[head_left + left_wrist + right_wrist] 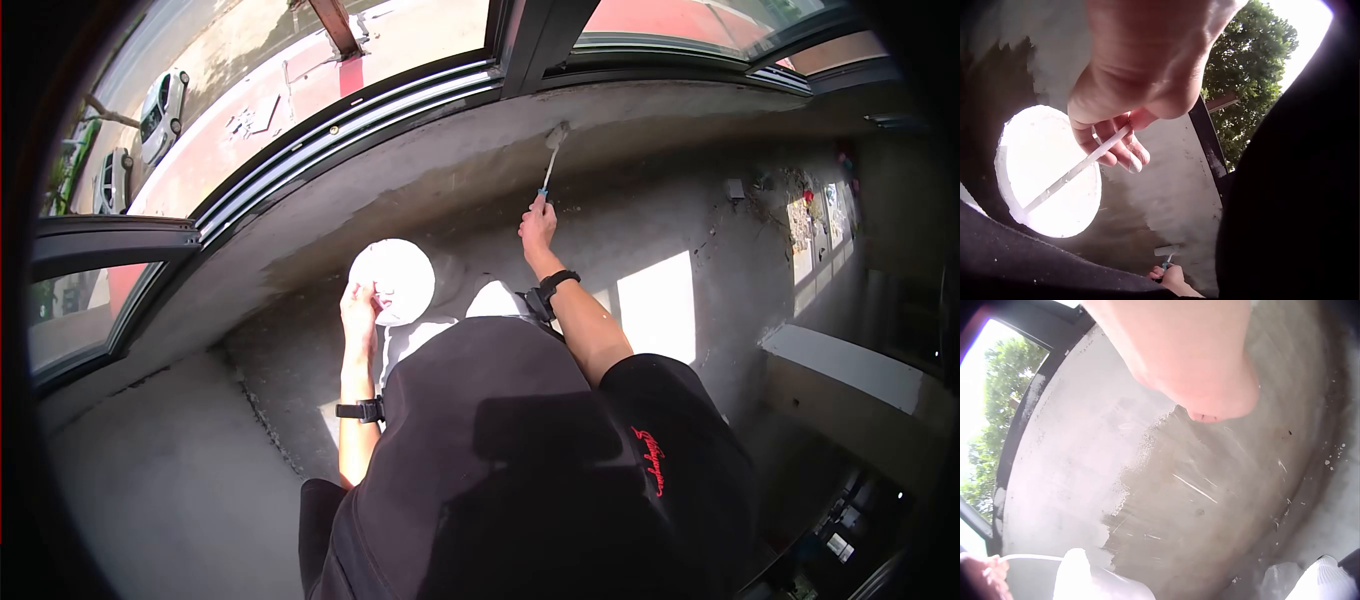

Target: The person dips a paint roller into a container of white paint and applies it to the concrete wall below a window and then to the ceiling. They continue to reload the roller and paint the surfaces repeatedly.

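Observation:
My left hand (358, 312) grips a white bucket (395, 270) in the head view. The left wrist view shows the fingers curled round its thin white handle (1075, 170), while glare hides what is inside. Out in front, my right hand (538, 228) holds a paint roller (550, 165) by its blue-green grip. The roller's head (1167, 250) lies against the wall (440, 170) below the window. In the right wrist view, a pale coated area meets a darker, browner one along a ragged edge; the roller is hidden behind my right hand (1204, 381) there.
Dark window frames (520, 60) run above the wall, with a metal sliding track (350, 130) along the sill. Parked cars (160, 115) show outside. Sunlight falls on the grey floor (160, 480) and on a patch (657, 305) to the right. Small debris (790, 190) lies farther right.

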The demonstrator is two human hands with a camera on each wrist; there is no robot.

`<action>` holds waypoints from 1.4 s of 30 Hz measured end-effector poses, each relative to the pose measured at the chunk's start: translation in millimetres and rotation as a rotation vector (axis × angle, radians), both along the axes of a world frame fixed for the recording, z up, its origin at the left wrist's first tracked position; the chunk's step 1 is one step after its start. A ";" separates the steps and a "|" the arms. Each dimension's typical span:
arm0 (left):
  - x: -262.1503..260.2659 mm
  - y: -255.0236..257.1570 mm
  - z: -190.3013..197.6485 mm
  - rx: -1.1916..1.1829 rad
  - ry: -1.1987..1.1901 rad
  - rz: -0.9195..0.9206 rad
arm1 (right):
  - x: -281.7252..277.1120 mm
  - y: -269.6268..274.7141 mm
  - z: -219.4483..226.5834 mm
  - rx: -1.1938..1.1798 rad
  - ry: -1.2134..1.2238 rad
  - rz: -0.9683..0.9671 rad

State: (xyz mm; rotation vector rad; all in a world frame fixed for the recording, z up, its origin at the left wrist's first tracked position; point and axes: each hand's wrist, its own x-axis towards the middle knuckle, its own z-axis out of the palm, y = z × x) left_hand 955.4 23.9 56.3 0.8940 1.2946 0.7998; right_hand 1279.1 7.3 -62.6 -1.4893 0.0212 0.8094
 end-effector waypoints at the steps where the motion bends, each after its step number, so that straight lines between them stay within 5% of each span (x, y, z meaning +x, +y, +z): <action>1: 0.6 3.0 -0.5 0.004 -0.013 -0.002 | -3.7 -2.3 2.8 -0.032 -0.028 0.026; 5: -6.3 10.2 -2.3 0.009 -0.005 -0.013 | -19.6 -11.0 -15.2 -0.080 -0.173 0.078; 11: -42.4 24.0 -13.8 0.038 0.018 -0.150 | -72.7 -18.7 3.7 -0.021 -0.059 0.223; 20: -86.5 45.5 -12.9 -0.078 0.042 -0.220 | -111.0 -9.6 28.1 -0.076 -0.073 0.172; 26: -97.5 54.2 -13.9 -0.146 0.210 -0.182 | -76.1 -5.7 26.5 -0.145 -0.118 0.147; 31: -86.9 49.6 -12.0 -0.121 0.101 0.102 | -36.8 -7.1 21.6 -0.135 -0.085 0.098; 42: -60.0 41.6 -14.3 -0.005 0.141 0.251 | 87.5 -20.5 -4.3 -0.175 -0.185 0.140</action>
